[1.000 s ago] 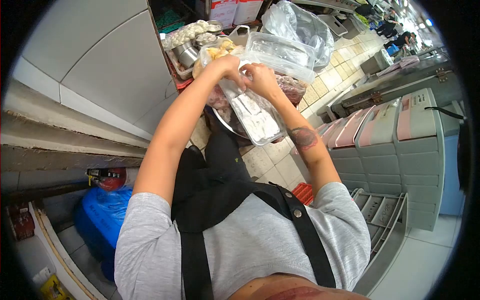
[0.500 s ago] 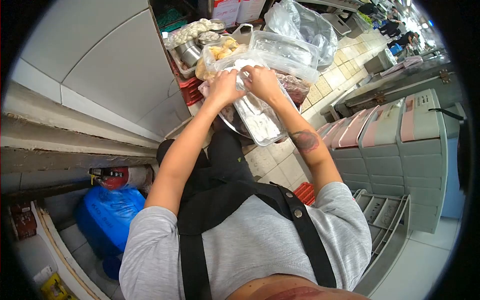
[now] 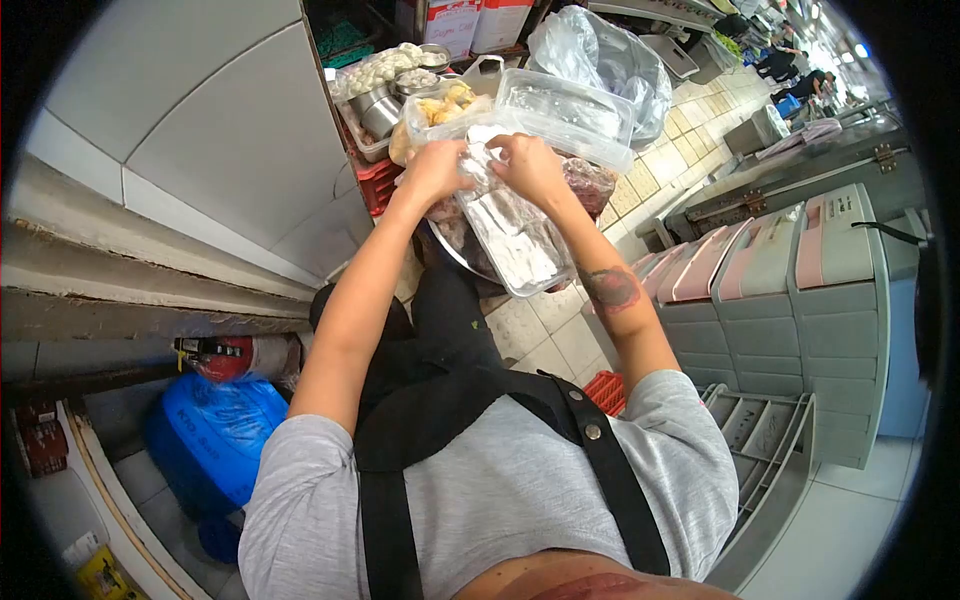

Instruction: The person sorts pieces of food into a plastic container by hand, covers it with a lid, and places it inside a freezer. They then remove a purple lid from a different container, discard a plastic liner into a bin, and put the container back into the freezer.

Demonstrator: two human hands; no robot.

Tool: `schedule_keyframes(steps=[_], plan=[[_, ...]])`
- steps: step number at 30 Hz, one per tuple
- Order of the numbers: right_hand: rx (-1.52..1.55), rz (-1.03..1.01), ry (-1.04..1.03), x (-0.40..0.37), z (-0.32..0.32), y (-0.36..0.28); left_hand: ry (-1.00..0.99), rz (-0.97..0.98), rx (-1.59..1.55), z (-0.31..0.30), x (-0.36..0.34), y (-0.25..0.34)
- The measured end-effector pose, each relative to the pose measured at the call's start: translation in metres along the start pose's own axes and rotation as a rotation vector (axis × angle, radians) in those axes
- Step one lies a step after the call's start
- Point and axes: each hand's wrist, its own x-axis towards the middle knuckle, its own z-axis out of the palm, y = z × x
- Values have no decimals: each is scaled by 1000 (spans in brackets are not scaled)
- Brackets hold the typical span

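A long clear plastic container (image 3: 522,288) with white contents lies slanted in front of me, on top of a bowl of dark red meat (image 3: 448,226). Crinkled clear plastic wrap (image 3: 480,178) covers it, shiny under the light. My left hand (image 3: 438,172) is at the container's left side near its far end, fingers bent and closed on the wrap. Opposite it, my right hand (image 3: 530,166) has its fingers curled in a pinch at the wrap. The fingertips of both hands are partly hidden.
Beyond my hands are a bag of yellow pieces (image 3: 448,104), a clear lidded container (image 3: 565,105), metal tins (image 3: 378,110) and a big plastic bag (image 3: 610,65). Grey-and-pink bins (image 3: 765,260) line the right, a tiled wall (image 3: 200,120) the left. People (image 3: 780,65) stand far off.
My hands have moved slightly apart, the left one a little to the left and down. More of the wrap and the white contents shows between them.
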Motion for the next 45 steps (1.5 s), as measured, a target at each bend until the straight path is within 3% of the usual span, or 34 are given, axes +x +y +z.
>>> schedule_keyframes(steps=[2,6,9,10,13,17,21,24,30,33,36,39,45], plan=[[-4,30,-33,1,-5,11,83,30,-5,8,-2,-3],[-14,-205,-56,9,-2,40,127,32,-11,8,-2,-2],[128,-294,-140,-1,0,31,-45,104,67,4,13,-15],[111,-278,-136,-6,2,28,7,122,94,7,15,-19],[76,-293,-80,-7,20,32,-270,84,53,-16,31,-20],[-27,-228,-67,-19,27,22,-346,233,132,-27,47,-23],[-76,-149,-59,-23,26,19,-400,70,29,-29,59,-27],[-64,-102,2,-25,20,16,-125,155,188,-15,65,-36],[-4,-64,22,-23,14,24,-408,172,42,-23,84,-27],[-48,-66,24,-22,14,21,-443,193,1,-18,91,-33],[-64,-85,67,-24,20,21,-516,75,-276,-11,98,-45],[-48,-117,80,-21,26,26,-470,139,-255,-9,103,-44],[77,-131,43,-17,23,29,-489,192,108,-9,109,-28]])
